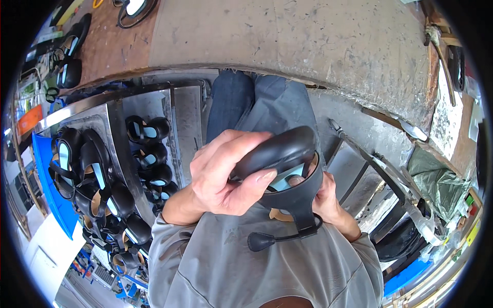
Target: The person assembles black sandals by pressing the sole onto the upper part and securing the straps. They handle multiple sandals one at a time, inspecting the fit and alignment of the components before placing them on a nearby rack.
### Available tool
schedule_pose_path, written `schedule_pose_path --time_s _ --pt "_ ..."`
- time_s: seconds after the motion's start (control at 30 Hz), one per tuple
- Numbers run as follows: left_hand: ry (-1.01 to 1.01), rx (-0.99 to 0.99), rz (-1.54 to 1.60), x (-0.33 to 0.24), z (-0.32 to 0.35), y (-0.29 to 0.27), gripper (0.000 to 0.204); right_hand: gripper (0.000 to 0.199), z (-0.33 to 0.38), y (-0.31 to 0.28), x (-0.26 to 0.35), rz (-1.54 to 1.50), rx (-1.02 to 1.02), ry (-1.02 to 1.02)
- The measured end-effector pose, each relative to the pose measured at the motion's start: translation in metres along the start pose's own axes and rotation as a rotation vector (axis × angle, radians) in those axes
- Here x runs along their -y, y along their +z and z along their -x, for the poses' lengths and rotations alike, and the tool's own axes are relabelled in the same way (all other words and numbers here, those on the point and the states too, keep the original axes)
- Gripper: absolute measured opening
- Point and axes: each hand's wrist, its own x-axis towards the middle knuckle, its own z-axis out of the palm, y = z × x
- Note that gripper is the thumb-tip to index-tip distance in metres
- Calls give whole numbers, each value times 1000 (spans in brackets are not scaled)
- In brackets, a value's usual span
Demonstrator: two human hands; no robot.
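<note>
A black leather shoe (276,150) with a rounded toe and a light-blue insole is held up in front of my chest. My left hand (226,174) grips its toe end, the thumb on the near side and the fingers across the top. At the heel end my right hand (327,196) holds the shoe from the right side; most of its fingers are hidden behind the leather. What looks like a fingertip shows inside the opening. A black strap (272,239) with a rounded tab hangs from the shoe toward my grey shirt.
A worn workbench (287,36) spans the far side, with a shoe (135,10) on it. To the left, a metal-edged rack (119,138) and a blue tray (49,169) stand by several similar black shoes. A metal frame (380,169) and a clear plastic bag (436,177) are at right.
</note>
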Motion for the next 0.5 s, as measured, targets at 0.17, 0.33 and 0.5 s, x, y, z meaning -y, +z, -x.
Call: schedule_pose_path --time_s 0.17,0.33,0.5 --pt "-46 143 -34 -21 -8 -14 48 25 12 10 4 80 -12 -105" --pt "-38 197 -145 -45 -1 -25 48 28 23 18 5 145 13 -177" --pt "61 110 -101 -55 12 -25 39 30 31 27 11 168 2 -236"
